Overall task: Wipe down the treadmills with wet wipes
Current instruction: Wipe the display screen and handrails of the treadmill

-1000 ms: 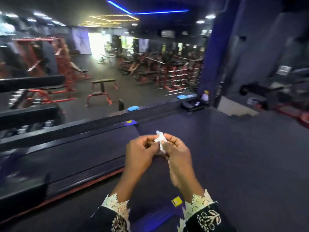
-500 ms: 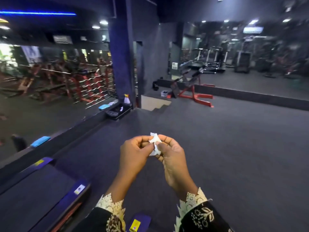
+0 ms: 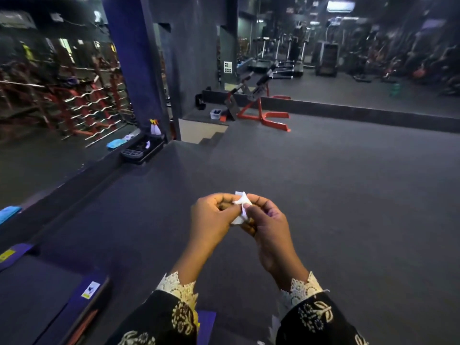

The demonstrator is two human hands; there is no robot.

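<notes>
A small crumpled white wet wipe [image 3: 241, 204] is pinched between both my hands at chest height over the dark floor. My left hand [image 3: 211, 220] grips its left side and my right hand [image 3: 266, 225] grips its right side, fingertips touching. The rear end of a treadmill [image 3: 44, 295] with its dark belt and purple side rail lies at the bottom left, below and left of my hands. More treadmills [image 3: 276, 58] show far off in the mirror at the back.
A mirror wall with a low dark ledge [image 3: 74, 180] runs along the left. A black tray [image 3: 142, 150] with spray bottles [image 3: 154, 127] sits by the blue pillar [image 3: 134, 58]. A red bench frame [image 3: 263, 110] stands beyond a step down. Blue cloths [image 3: 114, 143] lie on the ledge.
The view has swung right, away from the treadmill belt toward the open floor and back mirror. My hands keep working the wipe in the same pinch.
</notes>
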